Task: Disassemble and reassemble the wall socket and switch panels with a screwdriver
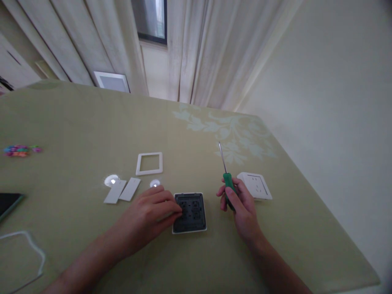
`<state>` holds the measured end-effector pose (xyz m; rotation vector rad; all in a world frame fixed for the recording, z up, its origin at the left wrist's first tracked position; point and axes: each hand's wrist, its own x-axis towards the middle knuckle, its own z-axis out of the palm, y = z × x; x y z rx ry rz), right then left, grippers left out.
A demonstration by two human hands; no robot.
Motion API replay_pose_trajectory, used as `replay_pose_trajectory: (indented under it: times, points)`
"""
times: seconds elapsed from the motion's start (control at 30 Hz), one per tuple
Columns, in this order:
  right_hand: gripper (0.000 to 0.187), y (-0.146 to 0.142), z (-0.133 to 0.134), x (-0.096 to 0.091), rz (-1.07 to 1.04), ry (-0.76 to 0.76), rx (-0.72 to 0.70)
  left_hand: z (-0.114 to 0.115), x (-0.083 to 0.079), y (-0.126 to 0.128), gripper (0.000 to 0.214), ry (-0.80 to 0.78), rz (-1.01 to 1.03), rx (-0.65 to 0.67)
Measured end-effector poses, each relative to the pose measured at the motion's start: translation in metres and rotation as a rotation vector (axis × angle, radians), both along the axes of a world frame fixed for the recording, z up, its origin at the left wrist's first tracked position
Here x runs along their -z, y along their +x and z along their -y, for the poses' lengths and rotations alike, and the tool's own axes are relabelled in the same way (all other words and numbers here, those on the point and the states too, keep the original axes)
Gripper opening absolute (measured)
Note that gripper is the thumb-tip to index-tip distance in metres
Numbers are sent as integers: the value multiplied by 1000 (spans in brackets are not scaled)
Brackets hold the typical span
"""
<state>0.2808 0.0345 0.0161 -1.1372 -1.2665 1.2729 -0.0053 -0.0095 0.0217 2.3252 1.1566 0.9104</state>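
Observation:
A wall switch base (190, 218) with a dark inside and a white rim lies face up on the table in front of me. My left hand (156, 208) reaches over its left side, fingers pinched together at the dark inside; whatever the fingertips hold, if anything, is hidden. In my right hand (240, 200) is a screwdriver with a green handle (227, 179), its metal shaft pointing up and away from me. The screwdriver is apart from the switch base, on its right.
A white square frame (140, 164) and two white switch plates (130, 189) lie left of centre. Behind my right hand is a white wall socket (259, 187). Farther left are colourful small pieces (20, 150), a dark flat device (8, 204) and a white cable (38, 249).

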Motion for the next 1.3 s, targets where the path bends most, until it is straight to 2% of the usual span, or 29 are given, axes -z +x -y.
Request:
replay_pose_trajectory:
  times: [0.23,0.53,0.87,1.03,1.13,1.17,1.3]
  points:
    - [27,0,1,-1,6,10,3,2,2,5,8,-215,103,-69]
    - [28,0,2,-3,7,7,12,0,0,6,5,-371,118,-110]
    - [27,0,1,-5,59,55,14,-1,-3,4,9,-381,120,-82]
    - [23,6,-2,-6,265,261,89,-1,-5,4,12,-366,79,-72]
    - [22,10,-4,-16,346,394,167,0,-5,2,10,-312,75,-103]
    - [24,11,-5,-22,361,427,196,1,-5,2,17,-286,70,-119]
    - [40,2,-14,-69,302,636,294,5,-3,2,70,-215,-8,-120]
